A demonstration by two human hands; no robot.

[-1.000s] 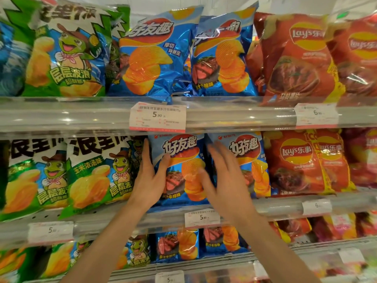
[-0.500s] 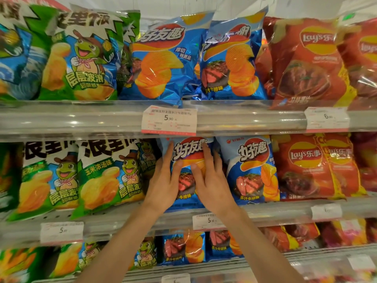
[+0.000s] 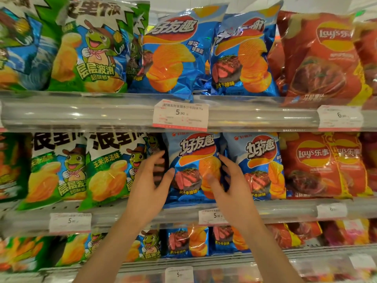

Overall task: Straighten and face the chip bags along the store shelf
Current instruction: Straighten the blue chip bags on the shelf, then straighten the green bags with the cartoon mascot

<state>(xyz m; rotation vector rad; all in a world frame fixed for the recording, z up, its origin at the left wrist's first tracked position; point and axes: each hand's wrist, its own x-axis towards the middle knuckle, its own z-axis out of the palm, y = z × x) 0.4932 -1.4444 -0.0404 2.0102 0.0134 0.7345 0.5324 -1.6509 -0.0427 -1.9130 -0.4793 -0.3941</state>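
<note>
The middle shelf rows mostly face forward. At frame centre, your left hand and right hand grasp the blue chip bag by its edges; squaring it remains.

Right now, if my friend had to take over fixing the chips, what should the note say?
Left hand: grips the left edge of the blue steak-chip bag on the middle shelf, thumb on its front.
Right hand: grips the same bag's right edge, fingers tucked between it and the next blue bag.
Done: the held bag stands upright, logo facing out.
Left: let go, then check its neighbours; the green bags to the left lean and overlap.
</note>
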